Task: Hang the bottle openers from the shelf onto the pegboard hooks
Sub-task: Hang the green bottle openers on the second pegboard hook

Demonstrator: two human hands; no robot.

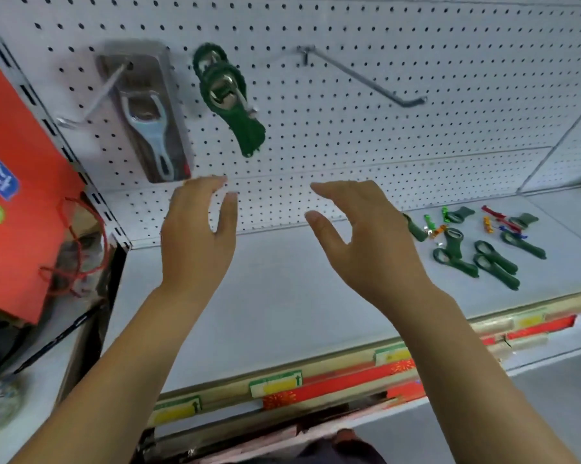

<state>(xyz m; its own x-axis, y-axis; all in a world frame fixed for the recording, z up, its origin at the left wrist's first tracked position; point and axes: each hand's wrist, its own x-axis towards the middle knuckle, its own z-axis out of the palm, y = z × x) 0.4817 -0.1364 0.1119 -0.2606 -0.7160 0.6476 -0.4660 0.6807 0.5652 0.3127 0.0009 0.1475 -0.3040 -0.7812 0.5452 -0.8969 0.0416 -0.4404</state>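
Two bare forearms reach up from the near edge of the head view toward the white pegboard [349,95]. Both hands are empty and spread wide, with fingers and thumbs apart and nothing between them. On the left, the left hand [198,236] is raised with its fingertips just below a clear blister pack [145,118] that hangs on the board and holds a pale blue tool. To the right, the right hand [366,239] is lifted to about the same height, its palm turned toward the left one.

Farther up on the board, a cluster of green bottle openers [228,98] hangs from a hook just right of the blister pack, tilted with the handles pointing down and to the right. Well to the right of them, a bare metal hook [366,77] sticks out from the board.

On the grey shelf [265,296] below, at the far right, more loose green bottle openers [490,259] lie scattered flat, mixed with a few small red, orange and bright green items. An orange bag [24,195] with red cord handles stands at the far left beside the shelf upright. Yellow and green price tags [275,385] line the shelf's near edge.
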